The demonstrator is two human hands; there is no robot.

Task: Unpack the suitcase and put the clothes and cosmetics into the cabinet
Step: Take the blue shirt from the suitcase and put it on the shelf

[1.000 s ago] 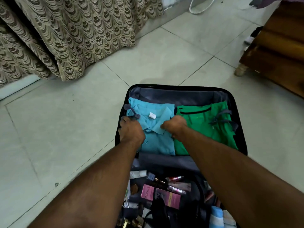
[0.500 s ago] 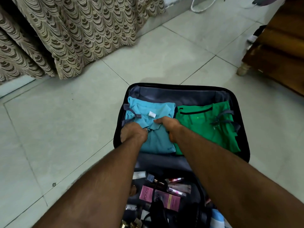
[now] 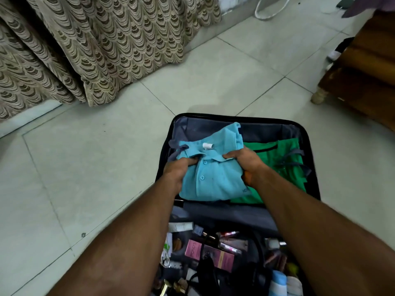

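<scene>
The folded blue polo shirt (image 3: 210, 176), soft piqué knit, now rides up out of the suitcase (image 3: 310, 150), no longer flat under its strap: first garment freed. My left hand (image 3: 176, 175) and right hand (image 3: 249, 165) clamp its edges. The green garment (image 3: 284, 167) lies strapped beside it.

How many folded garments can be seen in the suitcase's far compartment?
2. The blue polo shirt sits on the left, gripped by both hands; the green garment lies on the right. More may be hidden beneath.
</scene>
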